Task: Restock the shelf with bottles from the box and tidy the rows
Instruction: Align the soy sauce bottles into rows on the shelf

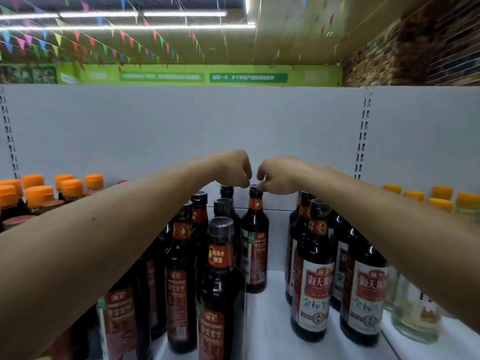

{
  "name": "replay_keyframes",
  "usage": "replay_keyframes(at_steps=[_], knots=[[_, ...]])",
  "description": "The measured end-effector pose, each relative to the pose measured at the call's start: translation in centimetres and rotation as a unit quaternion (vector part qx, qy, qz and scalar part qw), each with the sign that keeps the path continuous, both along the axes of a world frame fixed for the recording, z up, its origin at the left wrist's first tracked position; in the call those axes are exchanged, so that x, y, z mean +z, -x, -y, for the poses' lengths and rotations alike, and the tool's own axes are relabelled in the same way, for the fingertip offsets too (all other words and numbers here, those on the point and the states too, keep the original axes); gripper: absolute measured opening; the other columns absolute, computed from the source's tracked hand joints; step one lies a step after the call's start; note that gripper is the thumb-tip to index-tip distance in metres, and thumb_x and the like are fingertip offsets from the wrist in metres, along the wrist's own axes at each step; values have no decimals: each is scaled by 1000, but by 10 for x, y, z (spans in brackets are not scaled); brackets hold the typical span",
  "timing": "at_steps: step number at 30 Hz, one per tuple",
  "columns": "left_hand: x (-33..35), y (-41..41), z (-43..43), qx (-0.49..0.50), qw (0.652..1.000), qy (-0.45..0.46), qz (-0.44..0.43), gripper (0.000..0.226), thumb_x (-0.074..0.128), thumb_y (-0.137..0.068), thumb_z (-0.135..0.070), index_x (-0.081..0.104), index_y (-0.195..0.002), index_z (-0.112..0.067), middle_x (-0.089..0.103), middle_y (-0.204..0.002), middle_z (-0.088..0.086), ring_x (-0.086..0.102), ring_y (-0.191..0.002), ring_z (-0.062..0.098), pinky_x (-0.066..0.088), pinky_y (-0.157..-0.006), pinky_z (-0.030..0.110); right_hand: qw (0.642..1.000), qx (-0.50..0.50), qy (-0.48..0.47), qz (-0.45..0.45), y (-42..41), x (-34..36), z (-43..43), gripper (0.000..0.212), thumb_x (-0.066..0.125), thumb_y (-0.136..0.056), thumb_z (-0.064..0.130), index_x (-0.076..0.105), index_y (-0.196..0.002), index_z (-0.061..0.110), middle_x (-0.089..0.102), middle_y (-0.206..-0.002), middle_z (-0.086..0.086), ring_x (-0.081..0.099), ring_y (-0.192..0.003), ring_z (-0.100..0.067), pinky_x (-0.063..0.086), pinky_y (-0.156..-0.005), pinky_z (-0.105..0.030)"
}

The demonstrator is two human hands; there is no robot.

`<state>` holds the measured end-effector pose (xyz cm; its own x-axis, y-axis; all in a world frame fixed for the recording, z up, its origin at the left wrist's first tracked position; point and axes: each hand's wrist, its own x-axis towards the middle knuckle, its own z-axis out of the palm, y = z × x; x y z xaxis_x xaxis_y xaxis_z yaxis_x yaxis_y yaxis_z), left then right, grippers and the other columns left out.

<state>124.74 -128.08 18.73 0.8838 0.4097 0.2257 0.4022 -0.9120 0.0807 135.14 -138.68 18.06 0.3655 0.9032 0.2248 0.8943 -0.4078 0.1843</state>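
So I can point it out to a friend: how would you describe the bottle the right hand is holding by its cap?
On the white shelf, find the left cluster of dark bottles with red neck labels. The bottle stands at that cluster's back right corner, beside the bare gap. It is the one whose black cap the right hand pinches.

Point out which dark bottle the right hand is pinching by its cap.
The rear bottle at the right edge of the left cluster, beside the bare strip of shelf: only its cap is pinched by the right hand.

Shop: stocked shelf (272, 307), bunting (78, 37) overhead
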Motion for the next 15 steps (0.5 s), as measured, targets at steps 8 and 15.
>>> replay_keyframes(at_steps=[8, 15], knots=[[-8, -27, -12, -16, 996, -48, -74, 32, 74, -89, -22, 73, -119, -14, 71, -116, 6, 62, -106, 24, 49, -86, 33, 994, 53, 2, -97, -29, -4, -27, 41, 58, -98, 47, 72, -89, 10, 74, -78, -1, 70, -66, -17, 50, -58, -25], [-17, -39, -21, -13, 998, -18, -52, 28, 78, -86, -37, 71, -100, -13, 60, -78, -3, 54, -77, 19, 38, -59, 26, 990, 69, -1, -127, -37, -3, -34, 33, 63, -94, 34, 67, -72, 10, 71, -67, -2, 65, -58, -17, 54, -61, -26]])
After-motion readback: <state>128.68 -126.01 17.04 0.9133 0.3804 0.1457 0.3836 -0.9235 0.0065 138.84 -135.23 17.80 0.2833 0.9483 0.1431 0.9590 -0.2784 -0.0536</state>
